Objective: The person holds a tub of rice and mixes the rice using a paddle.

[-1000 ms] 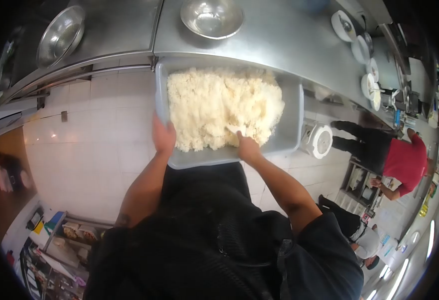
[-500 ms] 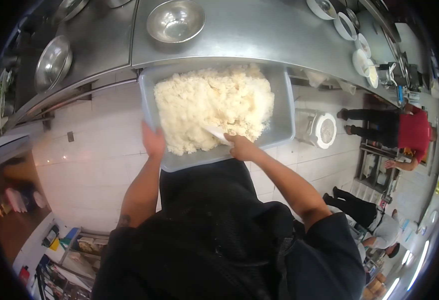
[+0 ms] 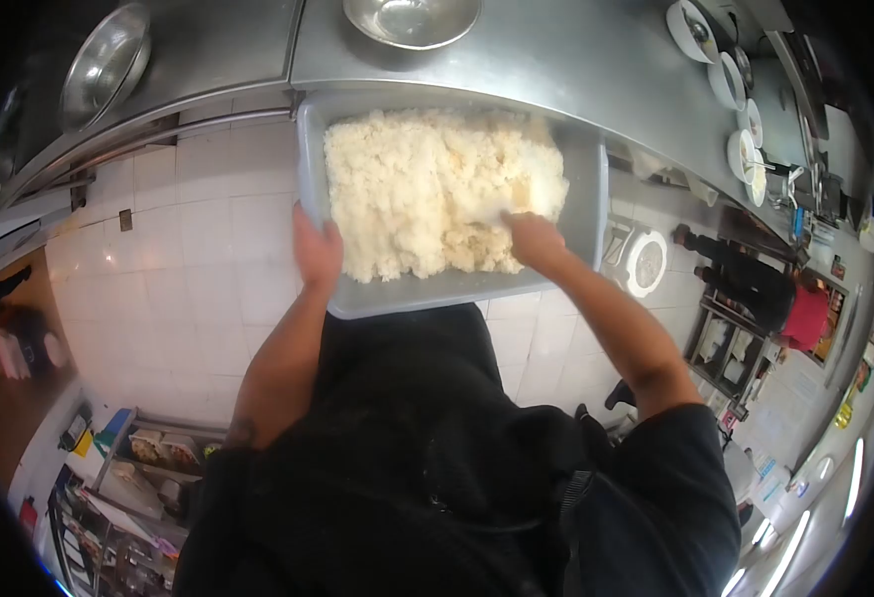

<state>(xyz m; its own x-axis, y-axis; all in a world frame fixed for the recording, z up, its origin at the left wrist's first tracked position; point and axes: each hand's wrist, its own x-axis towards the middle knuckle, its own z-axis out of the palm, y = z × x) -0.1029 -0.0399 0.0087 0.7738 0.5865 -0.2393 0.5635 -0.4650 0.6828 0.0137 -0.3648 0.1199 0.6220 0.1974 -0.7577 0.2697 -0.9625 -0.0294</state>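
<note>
A grey plastic tub [image 3: 586, 199] holds a broad heap of white cooked rice [image 3: 407, 179]. My left hand [image 3: 318, 249] grips the tub's left wall near the front corner, thumb inside the rim. Over the right half of the rice, my right hand [image 3: 537, 241] is closed around the handle of a white rice paddle [image 3: 492, 211]. The paddle's blade is blurred by motion and lies against the rice, so its edge is hard to make out. In front of the blade, the rice is broken into loose clumps.
A steel counter [image 3: 576, 80] runs behind the tub, with a metal bowl [image 3: 412, 22] on it and another bowl [image 3: 107, 68] farther left. White bowls [image 3: 728, 80] line its right side. On the tiled floor stands a white container [image 3: 644, 261]. A person in red [image 3: 805, 313] is at the right.
My right hand has moved the paddle up and to the right across the rice. The left hand stays on the tub wall. The whole view has shifted slightly.
</note>
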